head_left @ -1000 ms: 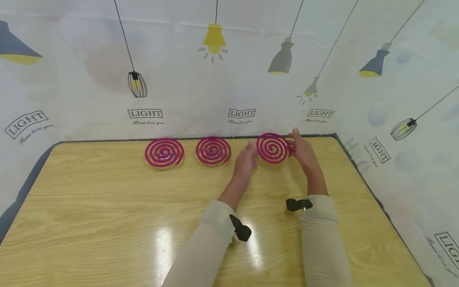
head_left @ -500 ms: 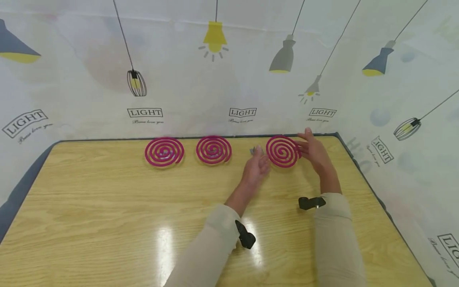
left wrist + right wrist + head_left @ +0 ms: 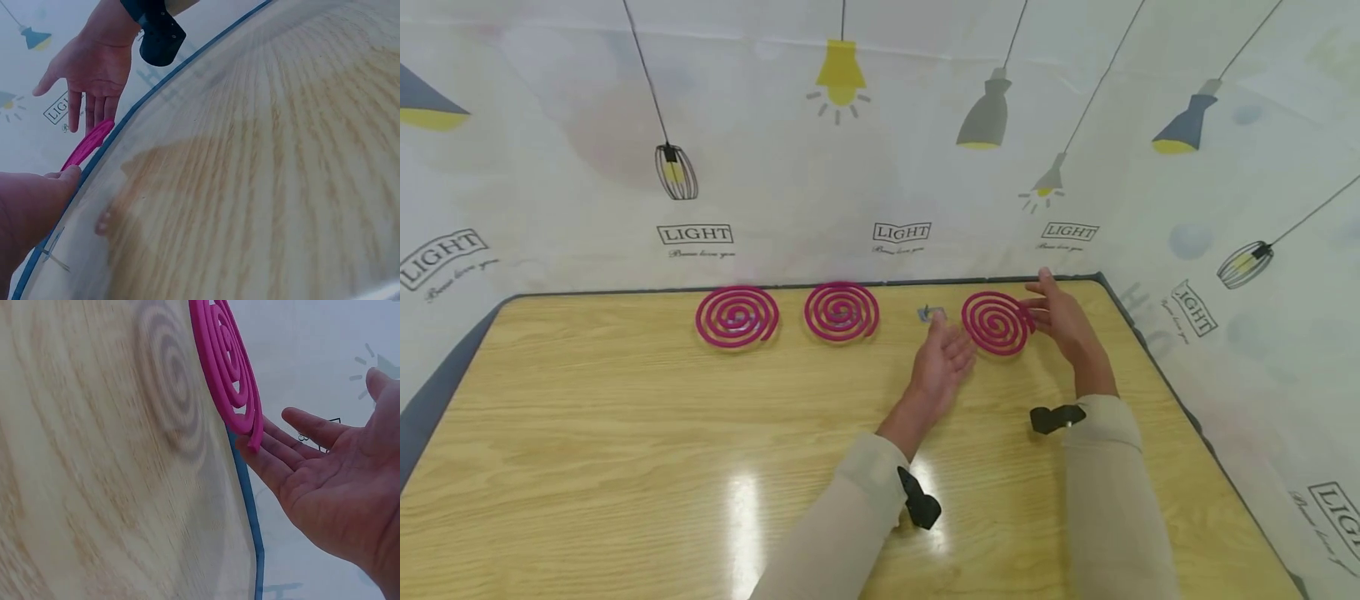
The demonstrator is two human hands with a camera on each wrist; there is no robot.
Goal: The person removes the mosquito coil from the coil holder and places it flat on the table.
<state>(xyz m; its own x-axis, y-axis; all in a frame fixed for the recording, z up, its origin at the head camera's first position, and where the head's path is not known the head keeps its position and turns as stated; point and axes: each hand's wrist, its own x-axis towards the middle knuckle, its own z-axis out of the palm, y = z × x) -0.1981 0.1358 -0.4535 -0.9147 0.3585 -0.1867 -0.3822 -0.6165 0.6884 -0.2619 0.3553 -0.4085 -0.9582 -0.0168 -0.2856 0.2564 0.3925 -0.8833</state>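
A magenta mosquito coil point(image 3: 997, 323) is held level above the table between both hands. My right hand point(image 3: 1063, 321) has its fingers extended under the coil's right edge; in the right wrist view the fingertips touch the coil point(image 3: 215, 369) near its outer tail. At the near left edge, my left hand point(image 3: 938, 367) supports the coil with straight fingers, palm turned up. Just behind the left thumb, a small metal coil stand point(image 3: 932, 314) lies on the table. Two more mosquito coils sit to the left, one in the middle point(image 3: 842, 311) and one farther left point(image 3: 737, 317).
The wooden table point(image 3: 625, 433) ends at a dark back edge against a wall sheet point(image 3: 775, 183) printed with lamps. Another sheet wall rises at the right side. Black wrist cameras are strapped over both sleeves.
Both hands have shifted right and slightly nearer with the coil between them. The small metal stand, hidden at first, now shows beside the left thumb. The other two coils stay put.
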